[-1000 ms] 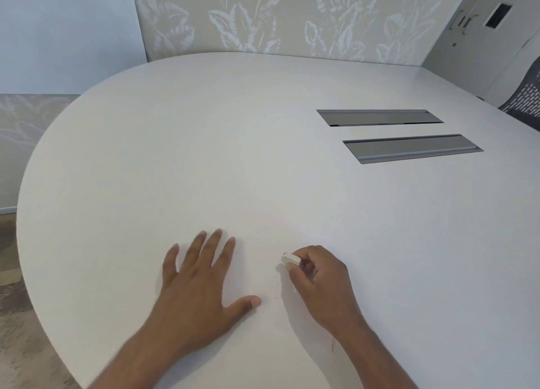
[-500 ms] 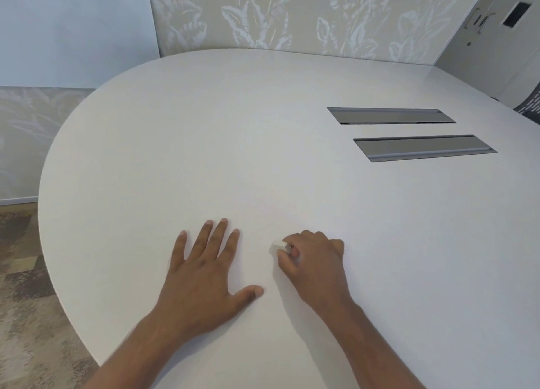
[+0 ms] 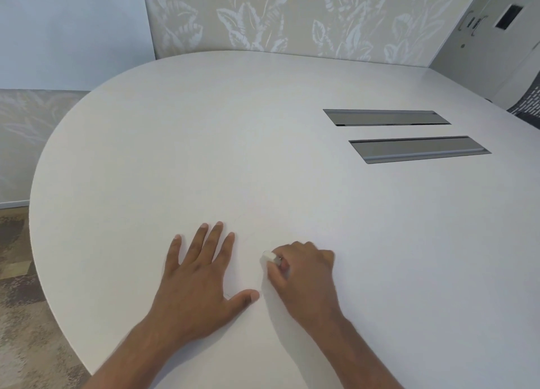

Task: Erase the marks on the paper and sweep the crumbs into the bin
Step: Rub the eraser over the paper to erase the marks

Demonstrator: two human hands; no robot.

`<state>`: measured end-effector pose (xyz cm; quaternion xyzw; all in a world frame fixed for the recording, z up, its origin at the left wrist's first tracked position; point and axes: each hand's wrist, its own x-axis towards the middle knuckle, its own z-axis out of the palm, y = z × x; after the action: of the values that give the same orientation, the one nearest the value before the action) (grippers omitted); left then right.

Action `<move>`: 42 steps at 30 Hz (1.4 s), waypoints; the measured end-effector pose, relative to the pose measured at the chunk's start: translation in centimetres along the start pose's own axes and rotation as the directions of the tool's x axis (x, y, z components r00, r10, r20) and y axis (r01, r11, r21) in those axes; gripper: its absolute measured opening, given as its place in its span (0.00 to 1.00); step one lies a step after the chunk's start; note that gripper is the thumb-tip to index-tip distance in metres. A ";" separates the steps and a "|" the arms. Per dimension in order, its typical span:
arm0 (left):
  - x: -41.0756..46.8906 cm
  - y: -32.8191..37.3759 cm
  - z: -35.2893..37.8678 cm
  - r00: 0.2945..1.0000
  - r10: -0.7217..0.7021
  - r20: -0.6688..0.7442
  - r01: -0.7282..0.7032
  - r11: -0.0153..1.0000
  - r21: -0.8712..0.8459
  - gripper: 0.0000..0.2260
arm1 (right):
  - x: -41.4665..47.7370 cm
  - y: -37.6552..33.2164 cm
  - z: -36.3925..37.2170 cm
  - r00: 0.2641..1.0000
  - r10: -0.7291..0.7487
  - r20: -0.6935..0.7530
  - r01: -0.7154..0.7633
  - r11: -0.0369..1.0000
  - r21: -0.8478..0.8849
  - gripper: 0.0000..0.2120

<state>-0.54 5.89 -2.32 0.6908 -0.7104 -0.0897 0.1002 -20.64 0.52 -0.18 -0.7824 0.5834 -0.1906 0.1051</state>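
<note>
Open white tabletop (image 3: 204, 155) on all sides, interrupted only by two recessed grey slots (image 3: 418, 149) well away at far right.

The left hand (image 3: 198, 283) lies flat, palm down, fingers spread and thumb stretched toward the right. Just beside it, the right hand (image 3: 304, 277) curls into a loose fist, thumb and fingertips pinching a small eraser (image 3: 268, 256). Both bare forearms angle in from the bottom edge.
</note>
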 end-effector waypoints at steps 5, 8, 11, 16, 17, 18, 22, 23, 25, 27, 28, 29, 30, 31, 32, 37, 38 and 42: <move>0.0 0.0 -0.1 1.000 -0.008 0.009 0.008 1.000 0.010 0.50 | -0.2 0.3 0.6 0.997 -0.033 -0.063 0.028 0.996 -0.085 0.08; -0.1 0.2 -0.3 1.000 -0.006 0.000 0.006 1.000 0.003 0.50 | 0.8 1.7 -0.1 0.988 0.112 -0.105 -0.121 0.989 -0.085 0.10; 0.0 0.2 -0.2 1.000 -0.009 0.003 0.009 1.000 0.008 0.50 | 0.0 0.9 -0.1 0.996 0.062 -0.066 -0.065 0.997 -0.045 0.08; 0.0 -0.1 0.1 1.000 -0.003 0.011 0.003 1.000 0.023 0.51 | -1.6 0.3 -0.7 1.000 0.015 0.002 -0.016 0.996 0.088 0.10; 0.0 -0.1 0.0 1.000 -0.002 0.007 0.001 1.000 0.022 0.51 | -1.4 0.9 -1.1 0.995 0.097 -0.038 -0.089 0.982 0.166 0.10; 0.0 -0.1 0.1 1.000 -0.002 0.008 0.002 1.000 0.023 0.51 | -1.1 1.7 -1.5 0.979 0.184 -0.088 -0.158 0.957 0.242 0.08; -0.1 0.0 -0.1 1.000 -0.004 0.016 0.004 1.000 0.019 0.50 | 0.0 3.6 -2.4 0.941 0.308 -0.140 -0.257 0.920 0.295 0.07; -0.1 0.0 -0.1 1.000 -0.002 0.019 0.002 1.000 0.016 0.50 | 0.2 3.6 -2.4 0.949 0.289 -0.124 -0.248 0.930 0.272 0.07; -0.1 0.1 -0.1 1.000 0.000 0.017 0.000 1.000 0.018 0.50 | 0.4 3.1 -2.0 0.971 0.218 -0.097 -0.193 0.957 0.218 0.07; 0.0 0.1 -0.3 1.000 -0.001 0.011 0.001 1.000 0.028 0.50 | 0.6 2.5 -1.3 0.988 0.140 -0.060 -0.129 0.980 0.153 0.09; 0.0 0.1 -0.2 1.000 -0.002 0.016 0.001 0.999 0.032 0.50 | 0.7 2.3 -0.9 0.993 0.106 -0.045 -0.100 0.989 0.110 0.10; 0.0 0.2 -0.4 1.000 -0.002 0.018 0.002 1.000 0.030 0.50 | 0.8 2.3 -0.6 0.996 0.080 -0.042 -0.077 0.995 0.060 0.11; 0.0 0.1 -0.4 1.000 -0.004 0.017 0.003 1.000 0.026 0.50 | 1.0 2.4 -0.4 0.996 0.066 -0.057 -0.066 0.998 0.007 0.11; 0.0 0.1 -0.4 1.000 -0.005 0.013 0.004 1.000 0.024 0.50 | 1.3 2.8 -0.4 0.994 0.070 -0.089 -0.074 0.996 -0.040 0.10; 0.0 0.2 -0.4 1.000 -0.005 0.010 0.004 1.000 0.024 0.50 | 1.7 3.3 -0.6 0.987 0.098 -0.125 -0.107 0.992 -0.066 0.10; 0.0 0.0 -0.2 1.000 -0.007 0.014 0.007 1.000 0.015 0.50 | 2.9 4.5 -1.3 0.980 0.160 -0.120 -0.164 0.986 -0.018 0.14; 0.0 0.0 -0.2 1.000 -0.007 0.015 0.007 1.000 0.013 0.50 | 2.5 4.0 -1.1 0.990 0.108 -0.090 -0.109 0.994 -0.007 0.13; 0.0 0.1 -0.2 1.000 -0.006 0.012 0.005 1.000 0.018 0.50 | 1.5 3.6 -0.7 0.996 -0.003 -0.085 -0.006 0.994 -0.108 0.09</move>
<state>-0.62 5.85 -2.12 0.6931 -0.7099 -0.0875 0.0895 -23.70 -1.94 -0.72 -0.7776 0.5975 -0.1920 0.0378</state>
